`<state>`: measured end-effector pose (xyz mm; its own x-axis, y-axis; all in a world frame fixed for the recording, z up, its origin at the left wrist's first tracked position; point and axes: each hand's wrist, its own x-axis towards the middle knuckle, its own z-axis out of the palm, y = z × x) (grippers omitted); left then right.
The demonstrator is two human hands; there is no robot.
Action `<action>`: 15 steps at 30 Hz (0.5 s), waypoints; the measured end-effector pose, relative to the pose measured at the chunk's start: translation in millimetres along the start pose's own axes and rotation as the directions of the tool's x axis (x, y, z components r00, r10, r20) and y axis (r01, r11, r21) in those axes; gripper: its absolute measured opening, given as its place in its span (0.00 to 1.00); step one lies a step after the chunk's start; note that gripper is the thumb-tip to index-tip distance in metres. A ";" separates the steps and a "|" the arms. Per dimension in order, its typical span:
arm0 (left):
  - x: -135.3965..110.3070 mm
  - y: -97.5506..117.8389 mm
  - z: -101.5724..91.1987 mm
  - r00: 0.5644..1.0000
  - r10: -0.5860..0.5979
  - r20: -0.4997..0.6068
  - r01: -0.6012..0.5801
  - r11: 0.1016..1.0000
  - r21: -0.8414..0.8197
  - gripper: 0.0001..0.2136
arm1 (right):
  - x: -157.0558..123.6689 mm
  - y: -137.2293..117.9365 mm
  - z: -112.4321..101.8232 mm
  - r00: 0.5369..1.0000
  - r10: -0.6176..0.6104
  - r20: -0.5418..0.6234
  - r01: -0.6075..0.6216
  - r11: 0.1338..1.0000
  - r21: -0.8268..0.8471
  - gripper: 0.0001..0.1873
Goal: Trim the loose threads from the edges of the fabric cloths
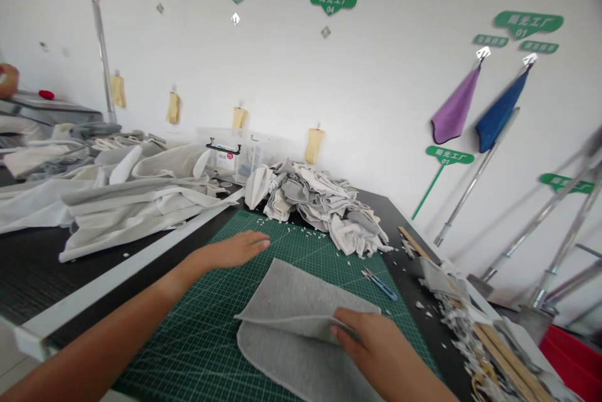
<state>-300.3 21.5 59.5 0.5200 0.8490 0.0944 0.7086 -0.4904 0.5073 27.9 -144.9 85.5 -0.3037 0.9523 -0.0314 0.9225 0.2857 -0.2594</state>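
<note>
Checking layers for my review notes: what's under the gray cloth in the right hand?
The green cutting mat shows around the gray cloth, which lies on it, partly lifted by the right hand. Whatever the cloth covers cannot be seen.

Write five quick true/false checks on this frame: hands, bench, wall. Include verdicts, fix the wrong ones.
1. The right hand pinches the gray cloth. True.
2. The left hand grips the blue snips. False: it shows nothing in its grasp; the snips lie on the green mat, beyond the right hand.
3. A heap of cloth pieces sits at the far end of the mat. True.
4. The purple cloth hangs to the right of the dark blue cloth. False: in this view it hangs to the left.
5. Four yellow gloves hang on the wall. True.
</note>
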 end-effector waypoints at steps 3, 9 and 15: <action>-31.4 71.0 11.0 0.946 0.244 0.212 -0.183 0.945 -0.271 0.27 | 5.9 0.4 -16.8 0.998 0.003 -0.062 0.000 0.999 0.040 0.15; -35.1 110.8 17.0 0.980 0.183 -0.078 -0.197 0.940 -0.277 0.15 | 12.7 9.0 -59.6 0.981 -0.028 -0.194 0.045 0.996 0.080 0.18; -5.5 101.1 -34.1 0.950 0.056 -0.308 -0.155 0.939 -0.306 0.13 | 18.6 41.8 -103.3 0.965 -0.061 -0.256 0.071 0.997 0.031 0.14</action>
<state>-247.7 -26.0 139.5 0.3867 0.8393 0.3822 0.4389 -0.5320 0.7241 85.4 -104.1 173.7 -0.2882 0.9289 0.2325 0.8907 0.3492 -0.2912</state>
